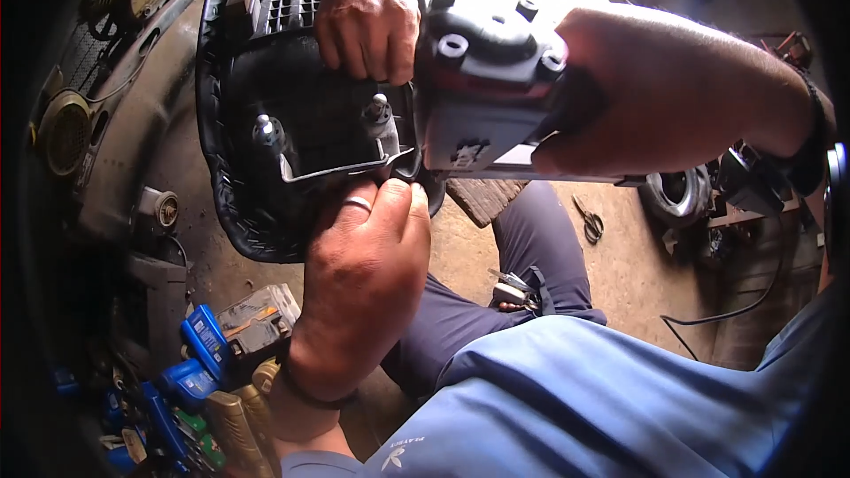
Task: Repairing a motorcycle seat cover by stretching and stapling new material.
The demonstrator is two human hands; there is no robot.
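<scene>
An upturned black vehicle seat [243, 181], with staples along its folded cover edge, lies in front of me. Two round metal-tipped mounts and a bent metal bracket [341, 172] sit on its underside. My left hand [363, 248], a ring on one finger, is closed with its fingertips pinching the cover edge near the bracket's right end. My right hand [611, 102] is wrapped round a staple gun [487, 111], whose nose is at the seat's right edge; its tip is hidden. Another person's hand [370, 22] presses on the seat from the far side.
A wooden board [484, 200] is beside the seat. Scissors [590, 221] lie on the floor, and a small metal tool [515, 290] is by my leg. Blue bottles [205, 341] and a clear plastic box [258, 314] stand at lower left. A black cable [730, 317] runs at right.
</scene>
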